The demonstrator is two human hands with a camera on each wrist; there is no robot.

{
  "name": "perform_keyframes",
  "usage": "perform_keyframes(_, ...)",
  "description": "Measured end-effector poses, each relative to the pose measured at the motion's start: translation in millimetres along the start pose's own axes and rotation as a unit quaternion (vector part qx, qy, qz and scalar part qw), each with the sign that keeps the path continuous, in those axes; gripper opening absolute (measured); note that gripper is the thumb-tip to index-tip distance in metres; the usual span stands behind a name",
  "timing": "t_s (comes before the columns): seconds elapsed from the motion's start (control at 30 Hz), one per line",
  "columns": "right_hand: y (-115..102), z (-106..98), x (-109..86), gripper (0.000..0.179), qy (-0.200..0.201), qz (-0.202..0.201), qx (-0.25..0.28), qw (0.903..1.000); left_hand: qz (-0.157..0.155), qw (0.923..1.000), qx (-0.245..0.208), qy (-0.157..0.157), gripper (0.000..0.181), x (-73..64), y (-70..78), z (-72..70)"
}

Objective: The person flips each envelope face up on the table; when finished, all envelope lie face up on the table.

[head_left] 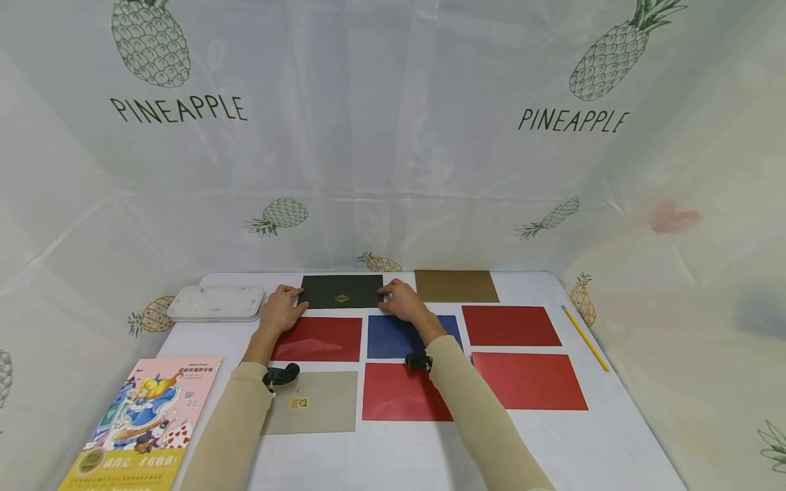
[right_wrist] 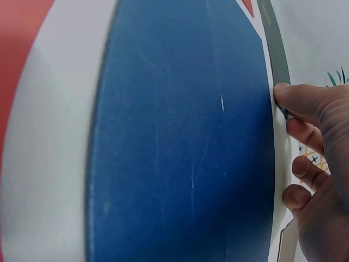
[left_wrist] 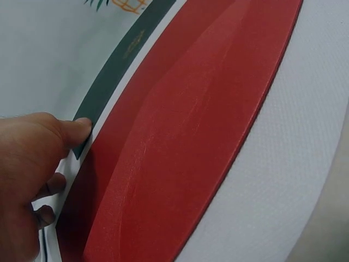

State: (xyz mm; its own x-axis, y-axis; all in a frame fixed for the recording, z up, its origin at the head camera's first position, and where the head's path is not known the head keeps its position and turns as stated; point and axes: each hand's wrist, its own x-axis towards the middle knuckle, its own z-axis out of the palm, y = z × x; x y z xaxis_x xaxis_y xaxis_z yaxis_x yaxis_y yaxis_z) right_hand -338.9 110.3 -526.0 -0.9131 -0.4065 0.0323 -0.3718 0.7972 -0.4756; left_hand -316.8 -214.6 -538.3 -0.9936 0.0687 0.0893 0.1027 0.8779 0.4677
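A dark green envelope or card (head_left: 341,289) with a small gold emblem lies at the back of the white table. My left hand (head_left: 283,310) pinches its left end; in the left wrist view the thumb (left_wrist: 80,131) lies on the corner. At the opposite end my right hand (head_left: 402,300) holds the right corner between thumb (right_wrist: 297,98) and forefinger. Just in front are a creased red envelope (head_left: 319,339) and a scuffed blue one (head_left: 389,336), the latter partly hidden under my right arm. A brown-gold envelope (head_left: 457,286) is right of the green one.
More red envelopes (head_left: 512,326) (head_left: 531,382) (head_left: 402,392) lie in rows, with a beige one (head_left: 331,416) at front left. A white case (head_left: 216,303) stands back left, a picture book (head_left: 141,423) front left. A yellow pencil-like stick (head_left: 586,339) lies near the right edge.
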Motion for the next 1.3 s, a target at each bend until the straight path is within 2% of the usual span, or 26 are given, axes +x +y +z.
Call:
perform_keyframes(0.27,-0.8,4.2,0.5,0.039,0.000,-0.005,-0.006,1.0000,0.015,0.9999,0.004,0.007,0.048,-3.3,-3.2,-2.3)
perform_keyframes(0.57,-0.4,5.8,1.6,0.040,0.005,-0.001,-0.014,0.9999,0.012,0.9999,0.001,0.003,0.049,-1.1,-3.4,-3.1)
perform_keyframes(0.77,3.1,1.8,1.4,0.040,0.017,-0.004,0.003,0.9998,0.009,0.9990,-0.008,0.044,0.044,3.1,2.6,-2.0)
perform_keyframes(0.9,14.7,-6.5,-0.2,0.042,0.030,-0.001,-0.001,0.9996,0.014,0.9977,-0.025,0.062,0.043,8.4,22.3,-1.9)
perform_keyframes(1.1,42.6,-37.2,-17.5,0.043,0.050,0.019,-0.017,0.9984,0.057,0.9977,-0.018,0.032,0.043,19.1,68.6,10.9)
perform_keyframes(1.3,83.2,-68.1,-50.3,0.046,0.059,0.042,-0.015,0.9973,0.093,0.9956,-0.003,0.016,0.042,22.7,111.1,32.7)
